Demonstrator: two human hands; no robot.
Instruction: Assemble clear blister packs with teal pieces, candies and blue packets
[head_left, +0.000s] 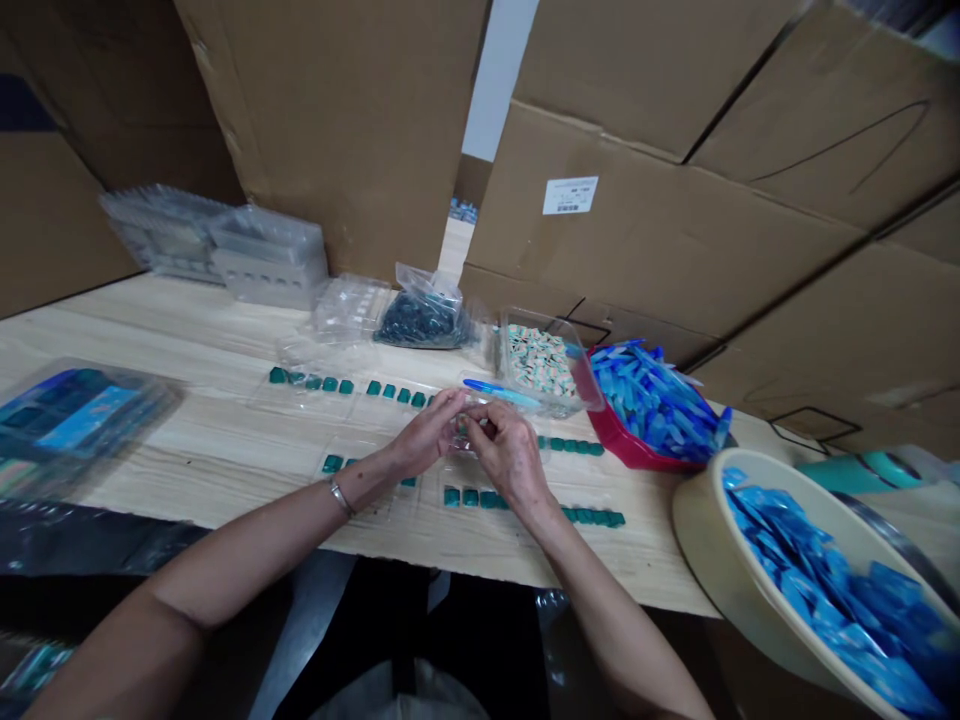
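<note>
My left hand and my right hand meet above the table, pinching a small transparent plastic piece between their fingers. The fingers hide most of it. Rows of small teal blocks lie in transparent blister trays under and beside both hands. A blue-and-transparent pen-like stick rests just beyond my right hand, against a transparent box of patterned tiles. A metal bangle circles my left wrist.
A red bowl heaped with blue pieces and a large beige basin of blue packets stand at right. A bag of dark pieces and stacked blister trays sit at the back. Cardboard boxes wall the far side.
</note>
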